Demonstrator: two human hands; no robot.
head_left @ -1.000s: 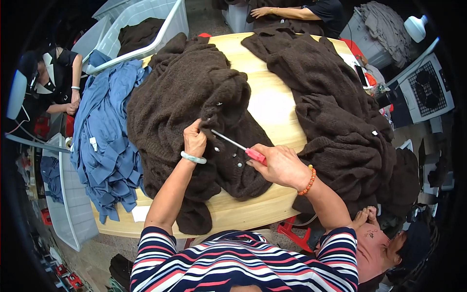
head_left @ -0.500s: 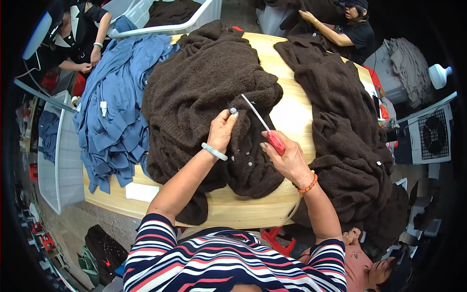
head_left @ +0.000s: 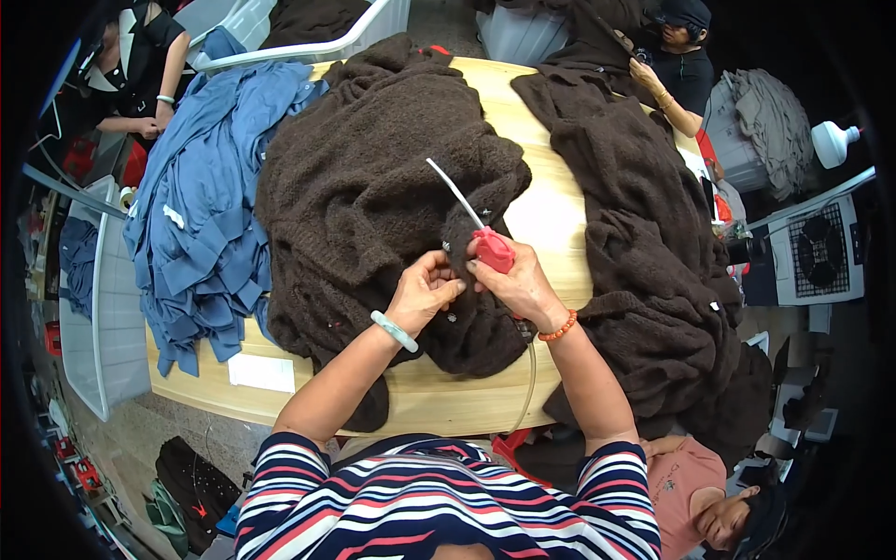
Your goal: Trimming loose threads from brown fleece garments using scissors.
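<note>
A dark brown fuzzy knit garment [head_left: 364,159] lies heaped in front of me. Small shiny buttons [head_left: 452,317] run along its edge. My left hand [head_left: 418,294] is closed at that edge, its thumb and fingers pinching the knit beside the buttons. Close by on the right, my right hand [head_left: 525,287] grips an air blow gun [head_left: 495,252] with a pinkish-red handle. Its long thin metal nozzle points up and left over the garment. The right thumb comes close to the button edge; whether it touches is unclear. A pale hose [head_left: 530,383] trails below that hand.
Blue garments [head_left: 210,215] are piled on the wooden table [head_left: 551,219] at left, near a white paper [head_left: 261,372]. More brown knitwear [head_left: 635,215] covers the right side. White bins [head_left: 103,317] stand around. One co-worker is far left, one far right, another person near right.
My left hand has moved down along the button edge. My right hand has come left and closer to it, bringing the blow gun along. The far-right co-worker's arm has shifted.
</note>
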